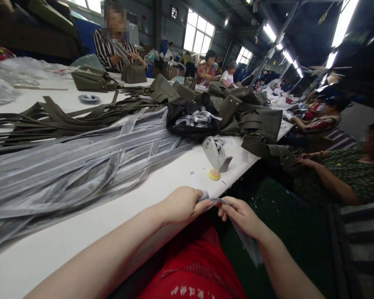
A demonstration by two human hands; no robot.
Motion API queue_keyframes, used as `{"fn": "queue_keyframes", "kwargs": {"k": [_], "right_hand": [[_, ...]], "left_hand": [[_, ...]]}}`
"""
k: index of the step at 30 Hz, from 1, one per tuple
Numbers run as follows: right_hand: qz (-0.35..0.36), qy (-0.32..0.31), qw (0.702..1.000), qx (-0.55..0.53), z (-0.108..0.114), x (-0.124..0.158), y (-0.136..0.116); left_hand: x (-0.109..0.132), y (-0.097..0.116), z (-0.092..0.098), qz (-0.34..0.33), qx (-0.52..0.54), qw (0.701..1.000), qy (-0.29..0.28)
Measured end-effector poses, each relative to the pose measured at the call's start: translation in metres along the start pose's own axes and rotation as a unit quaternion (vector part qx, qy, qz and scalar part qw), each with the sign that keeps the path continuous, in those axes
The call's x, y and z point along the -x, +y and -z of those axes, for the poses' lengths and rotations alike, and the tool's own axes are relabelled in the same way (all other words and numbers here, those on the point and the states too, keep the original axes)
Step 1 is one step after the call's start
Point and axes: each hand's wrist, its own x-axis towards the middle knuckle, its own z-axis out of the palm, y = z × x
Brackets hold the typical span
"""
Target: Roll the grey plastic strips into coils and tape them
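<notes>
Over the table's front edge, my left hand (187, 203) is closed on a grey translucent strip (246, 245), which looks like a strap in a plastic wrap. My right hand (238, 214) pinches the same strip a little to the right. One end of it hangs down past my right wrist; a short bit shows above my left thumb. A white tape dispenser (214, 153) stands on the table just beyond my hands, with a round yellow-rimmed disc (214, 174) in front of it. Many similar wrapped strips (90, 166) lie in a pile at the left.
On the white table (90, 245) are loose olive straps (65, 118), a black bag (187, 124) holding clear-wrapped pieces, and heaped olive handbags (258, 122). A co-worker in stripes (101, 47) handles a bag across the table. Another person's patterned sleeve (343, 166) is close at right.
</notes>
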Motion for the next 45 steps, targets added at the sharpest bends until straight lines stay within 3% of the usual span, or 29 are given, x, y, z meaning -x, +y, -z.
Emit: {"fn": "queue_keyframes", "kwargs": {"k": [3, 5, 9, 13, 15, 17, 21, 24, 28, 31, 33, 35, 37, 39, 42, 45], "right_hand": [[0.058, 0.07, 0.975, 0.204, 0.004, -0.006, 0.004], [0.06, 0.071, 0.968, 0.235, 0.002, -0.008, 0.008], [-0.017, 0.05, 0.998, 0.016, -0.022, -0.015, 0.018], [-0.038, -0.019, 0.979, -0.197, -0.046, -0.028, 0.015], [-0.014, -0.013, 0.976, -0.218, -0.046, -0.034, 0.011], [0.009, 0.043, 0.984, -0.175, -0.038, -0.038, 0.01], [-0.017, 0.12, 0.986, -0.119, -0.021, -0.036, 0.017], [0.019, 0.113, 0.979, -0.169, -0.031, -0.032, 0.017], [0.042, 0.05, 0.962, -0.265, -0.074, -0.03, 0.007], [0.016, 0.12, 0.924, -0.363, -0.094, -0.033, 0.001], [0.008, 0.156, 0.911, -0.383, -0.091, -0.034, 0.0], [0.01, 0.157, 0.922, -0.352, -0.076, -0.032, -0.001], [0.02, 0.111, 0.959, -0.261, -0.056, -0.027, -0.003], [0.038, 0.017, 0.992, -0.12, -0.041, -0.021, -0.008], [0.061, -0.069, 0.996, 0.019, -0.036, -0.017, -0.014], [0.059, -0.037, 0.997, 0.014, -0.045, -0.019, -0.014]], "left_hand": [[-0.002, -0.002, 0.006, 0.054, 0.084, 0.989, -0.106], [-0.003, -0.002, 0.006, 0.092, 0.203, 0.962, -0.155], [-0.003, -0.004, 0.001, 0.136, 0.431, 0.88, -0.146], [-0.002, -0.007, 0.004, 0.112, 0.529, 0.832, -0.12], [-0.002, -0.01, 0.01, 0.114, 0.523, 0.836, -0.12], [-0.003, -0.013, 0.018, 0.126, 0.492, 0.853, -0.122], [-0.005, -0.018, 0.027, 0.147, 0.467, 0.862, -0.131], [-0.007, -0.017, 0.02, 0.125, 0.533, 0.827, -0.127], [-0.007, -0.013, 0.001, 0.104, 0.628, 0.767, -0.08], [-0.008, -0.012, -0.008, 0.103, 0.65, 0.751, -0.055], [-0.01, -0.015, -0.008, 0.097, 0.625, 0.772, -0.071], [-0.012, -0.02, -0.003, 0.084, 0.55, 0.828, -0.068], [-0.014, -0.024, 0.005, 0.061, 0.418, 0.906, -0.012], [-0.013, -0.025, 0.01, 0.029, 0.27, 0.962, 0.014], [-0.01, -0.016, 0.013, -0.019, 0.091, 0.993, -0.077], [-0.008, -0.006, 0.011, -0.021, -0.017, 0.994, -0.106]]}}
